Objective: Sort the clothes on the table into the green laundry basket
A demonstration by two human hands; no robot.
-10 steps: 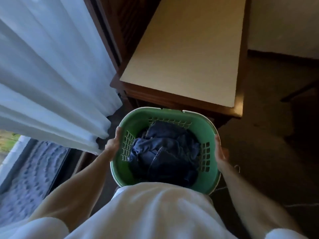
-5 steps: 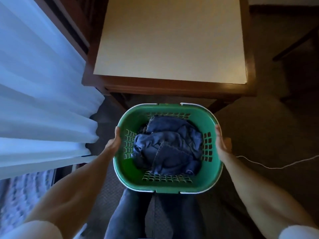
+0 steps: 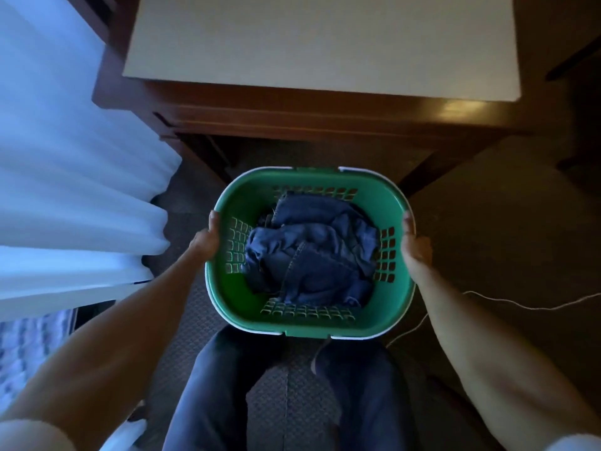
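Note:
I hold the green laundry basket (image 3: 234, 299) in front of me, above my legs and below the table's near edge. My left hand (image 3: 205, 239) grips its left rim and my right hand (image 3: 414, 248) grips its right rim. Inside lies a crumpled heap of blue denim clothes (image 3: 309, 258) that fills most of the bottom. The wooden table (image 3: 318, 43) with its pale top stands just beyond the basket, and no clothes show on the part of it in view.
A white curtain (image 3: 71, 190) hangs at the left, close to my left arm. A thin white cord (image 3: 507, 305) trails over the dark carpet at the right. My legs in dark trousers (image 3: 357, 392) are below the basket.
The view has tilted down and squared up to the table. The basket now hangs lower and farther from my body, my legs show beneath it, and both hands kept their grip.

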